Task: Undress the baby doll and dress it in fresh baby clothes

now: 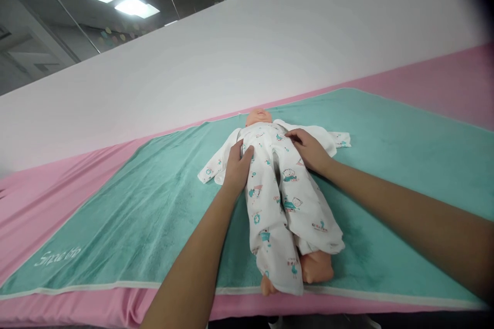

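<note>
A baby doll [259, 116] lies on its back, head away from me and feet near the front edge. It wears a white printed top [221, 158] with sleeves spread to both sides, and white printed trousers [266, 180] pulled high over its torso. On the left side of the trousers' upper part, my left hand [238, 165] is closed on the cloth, thumb on top. My right hand [309, 149] grips the opposite side with curled fingers; its fingertips are partly hidden. Both doll feet [317, 266] show below the trouser legs.
Under the doll lies a teal blanket [154, 216] with a pale border. It covers part of a pink cloth [96, 304] on the table. Behind stands a white wall panel [193, 82], with dark glass [46, 25] above it.
</note>
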`<action>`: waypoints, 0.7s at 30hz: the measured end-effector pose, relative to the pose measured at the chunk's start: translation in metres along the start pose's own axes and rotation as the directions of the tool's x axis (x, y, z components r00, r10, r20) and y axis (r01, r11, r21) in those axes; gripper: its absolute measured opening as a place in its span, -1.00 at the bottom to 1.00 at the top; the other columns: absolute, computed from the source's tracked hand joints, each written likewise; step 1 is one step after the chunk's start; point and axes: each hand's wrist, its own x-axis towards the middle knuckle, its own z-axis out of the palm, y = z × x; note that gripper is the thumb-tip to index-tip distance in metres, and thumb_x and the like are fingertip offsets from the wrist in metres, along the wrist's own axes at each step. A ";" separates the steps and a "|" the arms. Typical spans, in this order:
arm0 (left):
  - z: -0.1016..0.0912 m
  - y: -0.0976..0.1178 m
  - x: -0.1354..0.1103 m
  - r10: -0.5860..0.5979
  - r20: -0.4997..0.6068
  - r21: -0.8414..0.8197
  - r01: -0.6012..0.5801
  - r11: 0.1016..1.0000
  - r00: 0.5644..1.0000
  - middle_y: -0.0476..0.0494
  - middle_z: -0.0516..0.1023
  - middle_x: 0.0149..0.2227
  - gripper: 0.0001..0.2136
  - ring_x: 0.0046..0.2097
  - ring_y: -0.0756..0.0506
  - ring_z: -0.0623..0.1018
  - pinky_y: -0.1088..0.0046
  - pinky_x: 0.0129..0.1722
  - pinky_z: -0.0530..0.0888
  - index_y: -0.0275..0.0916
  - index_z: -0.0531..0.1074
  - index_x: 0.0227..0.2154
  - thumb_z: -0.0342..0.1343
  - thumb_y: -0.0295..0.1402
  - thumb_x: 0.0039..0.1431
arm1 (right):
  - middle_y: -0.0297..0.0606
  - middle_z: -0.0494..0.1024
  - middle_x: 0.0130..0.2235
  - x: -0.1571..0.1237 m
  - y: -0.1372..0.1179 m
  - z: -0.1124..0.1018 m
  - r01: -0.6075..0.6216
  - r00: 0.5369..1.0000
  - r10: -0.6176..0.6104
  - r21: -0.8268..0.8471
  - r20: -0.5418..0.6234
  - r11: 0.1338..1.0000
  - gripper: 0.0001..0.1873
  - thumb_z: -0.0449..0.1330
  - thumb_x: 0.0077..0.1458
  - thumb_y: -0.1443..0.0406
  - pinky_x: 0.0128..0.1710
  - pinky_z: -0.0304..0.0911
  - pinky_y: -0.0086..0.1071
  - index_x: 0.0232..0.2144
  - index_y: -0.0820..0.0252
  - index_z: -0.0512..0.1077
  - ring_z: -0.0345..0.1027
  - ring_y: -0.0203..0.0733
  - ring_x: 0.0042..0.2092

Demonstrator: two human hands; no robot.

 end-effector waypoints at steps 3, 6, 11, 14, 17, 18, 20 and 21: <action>0.000 0.001 0.000 0.004 0.002 0.009 -0.004 1.000 1.000 -0.11 0.26 0.16 -0.59 0.17 -0.17 0.24 0.25 0.17 0.16 -0.13 0.28 0.04 -0.04 -0.10 0.16 | -0.25 0.44 -0.12 0.000 -0.002 -0.001 -0.011 1.000 0.011 0.003 0.003 1.000 -0.72 -0.02 0.04 0.34 -0.01 0.17 -0.16 -0.19 0.09 0.37 0.30 -0.10 -0.07; -0.001 0.001 -0.001 -0.004 0.003 0.009 0.003 1.000 1.000 -0.11 0.26 0.15 -0.59 0.16 -0.17 0.25 0.26 0.16 0.16 -0.12 0.27 0.04 -0.04 -0.09 0.16 | -0.24 0.44 -0.12 -0.001 -0.004 -0.001 -0.017 1.000 0.017 0.001 0.003 1.000 -0.72 -0.02 0.04 0.35 -0.01 0.17 -0.16 -0.18 0.11 0.37 0.29 -0.10 -0.07; -0.001 0.002 -0.001 0.001 0.006 0.014 -0.001 1.000 1.000 -0.11 0.26 0.16 -0.59 0.17 -0.17 0.25 0.27 0.17 0.15 -0.13 0.27 0.03 -0.04 -0.11 0.16 | -0.23 0.45 -0.12 -0.001 -0.005 -0.001 -0.005 1.000 0.005 -0.007 0.002 1.000 -0.72 -0.02 0.04 0.34 -0.01 0.17 -0.17 -0.19 0.12 0.37 0.30 -0.09 -0.07; -0.001 0.002 0.000 0.002 0.011 0.020 -0.002 1.000 1.000 -0.11 0.25 0.17 -0.59 0.18 -0.17 0.23 0.27 0.18 0.14 -0.13 0.28 0.03 -0.04 -0.11 0.16 | -0.24 0.45 -0.12 -0.001 -0.004 -0.001 -0.012 1.000 0.012 -0.009 0.003 1.000 -0.72 -0.02 0.04 0.33 -0.02 0.17 -0.16 -0.19 0.11 0.37 0.30 -0.09 -0.07; -0.001 0.003 -0.001 -0.002 0.009 0.018 0.001 1.000 1.000 -0.12 0.24 0.17 -0.59 0.19 -0.17 0.22 0.26 0.18 0.13 -0.14 0.27 0.03 -0.04 -0.11 0.16 | -0.23 0.45 -0.12 -0.001 -0.004 -0.001 -0.009 1.000 0.009 -0.012 0.003 1.000 -0.73 -0.02 0.04 0.33 -0.02 0.17 -0.15 -0.19 0.12 0.37 0.30 -0.08 -0.07; -0.001 0.003 -0.001 -0.002 0.007 0.018 0.002 1.000 1.000 -0.12 0.24 0.17 -0.59 0.19 -0.17 0.22 0.25 0.19 0.13 -0.14 0.28 0.03 -0.04 -0.11 0.16 | -0.23 0.45 -0.12 -0.001 -0.004 -0.002 -0.007 1.000 0.007 -0.011 0.004 1.000 -0.73 -0.02 0.04 0.33 -0.02 0.17 -0.15 -0.19 0.12 0.37 0.30 -0.08 -0.07; -0.001 0.004 -0.001 -0.002 0.007 0.018 0.002 1.000 1.000 -0.11 0.24 0.17 -0.61 0.20 -0.18 0.21 0.25 0.19 0.13 -0.13 0.29 0.02 -0.04 -0.11 0.16 | -0.22 0.45 -0.12 -0.001 -0.004 -0.002 -0.008 1.000 0.008 -0.011 0.007 1.000 -0.73 -0.02 0.04 0.33 -0.02 0.17 -0.14 -0.19 0.11 0.37 0.30 -0.07 -0.07; -0.001 0.004 -0.001 -0.001 0.007 0.019 0.001 1.000 1.000 -0.11 0.24 0.17 -0.61 0.20 -0.18 0.21 0.25 0.19 0.13 -0.12 0.29 0.01 -0.04 -0.11 0.16 | -0.22 0.45 -0.12 -0.001 -0.004 -0.002 -0.010 1.000 0.010 -0.012 0.007 1.000 -0.72 -0.02 0.04 0.33 -0.02 0.18 -0.14 -0.19 0.11 0.37 0.30 -0.07 -0.07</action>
